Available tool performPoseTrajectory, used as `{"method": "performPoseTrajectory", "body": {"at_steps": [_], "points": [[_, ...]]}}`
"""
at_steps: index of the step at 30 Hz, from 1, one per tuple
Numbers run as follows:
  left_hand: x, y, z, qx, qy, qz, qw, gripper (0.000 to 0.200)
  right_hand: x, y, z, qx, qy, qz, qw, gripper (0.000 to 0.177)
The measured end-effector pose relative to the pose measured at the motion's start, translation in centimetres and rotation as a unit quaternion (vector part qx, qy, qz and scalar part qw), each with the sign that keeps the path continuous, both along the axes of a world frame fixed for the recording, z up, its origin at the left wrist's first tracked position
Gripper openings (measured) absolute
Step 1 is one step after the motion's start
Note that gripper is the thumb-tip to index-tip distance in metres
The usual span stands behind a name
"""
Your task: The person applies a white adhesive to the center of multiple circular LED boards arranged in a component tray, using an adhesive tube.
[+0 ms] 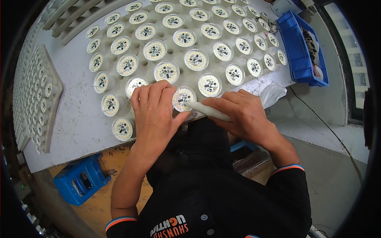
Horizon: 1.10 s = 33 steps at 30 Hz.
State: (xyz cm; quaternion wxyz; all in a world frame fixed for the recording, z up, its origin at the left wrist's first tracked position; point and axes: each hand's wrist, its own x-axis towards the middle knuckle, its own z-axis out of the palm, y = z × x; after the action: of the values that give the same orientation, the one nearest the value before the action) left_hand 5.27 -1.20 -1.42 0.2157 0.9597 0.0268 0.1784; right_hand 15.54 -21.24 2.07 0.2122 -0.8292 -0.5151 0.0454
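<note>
My right hand (242,113) is wrapped around a white, cone-shaped squeeze bag (206,110). Its narrow tip points left and meets the face of a round LED bulb (183,96) at the front edge of the tray. On that bulb's left side, my left hand (154,111) curls with the index finger and thumb at its rim. The bulb's face carries a ring of small yellowish LEDs and dark chips in the middle. More LED bulbs (166,71) of the same kind stand face up in rows in the pale holed tray (152,59). My left fingers partly cover one neighbouring bulb (135,85).
Another tray of bulbs (39,99) lies at the left, with stacked grey trays (75,18) at the back left. A blue bin (293,47) hangs by the table's right end, near a clear plastic bag (272,94). A blue stool (81,180) stands below.
</note>
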Motion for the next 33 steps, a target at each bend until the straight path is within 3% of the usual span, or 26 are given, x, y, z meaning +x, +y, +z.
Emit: {"method": "performPoseTrajectory", "body": {"at_steps": [12, 15, 18, 21, 22, 26, 28, 33], "points": [[0.0, -0.1, -0.1, 0.004, -0.002, 0.0, 1.0, 0.062, 0.0, -0.1, -0.3, 0.01, 0.017, 0.0, 1.0, 0.032], [0.0, -0.1, -0.1, 0.003, -0.001, 0.002, 1.0, 0.062, 0.0, -0.1, -0.1, -0.003, 0.074, -0.012, 0.997, 0.03], [-0.1, 0.1, 0.0, 0.003, 0.005, 0.006, 1.0, 0.06, 0.2, -0.6, 0.1, 0.105, 0.334, -0.063, 0.934, 0.036], [-0.4, 0.6, 0.8, -0.005, 0.012, -0.003, 1.0, 0.058, 0.4, -0.9, 0.8, 0.205, 0.458, -0.137, 0.854, 0.035], [-0.4, 1.0, 1.1, -0.015, -0.003, 0.001, 1.0, 0.055, 0.7, -1.1, 1.0, 0.214, 0.529, -0.166, 0.804, 0.043], [0.3, 3.2, 2.0, -0.041, -0.039, 0.023, 0.998, 0.042, 1.6, -2.1, 0.0, 0.25, 0.674, -0.139, 0.681, 0.056], [1.2, 4.2, 2.4, -0.039, -0.037, 0.037, 0.998, 0.031, 1.6, -2.3, -0.5, 0.242, 0.67, -0.123, 0.691, 0.058], [3.8, 5.0, 2.4, -0.044, 0.006, -0.037, 0.998, 0.027, 1.3, -1.8, -0.3, 0.188, 0.669, -0.14, 0.706, 0.058]]}}
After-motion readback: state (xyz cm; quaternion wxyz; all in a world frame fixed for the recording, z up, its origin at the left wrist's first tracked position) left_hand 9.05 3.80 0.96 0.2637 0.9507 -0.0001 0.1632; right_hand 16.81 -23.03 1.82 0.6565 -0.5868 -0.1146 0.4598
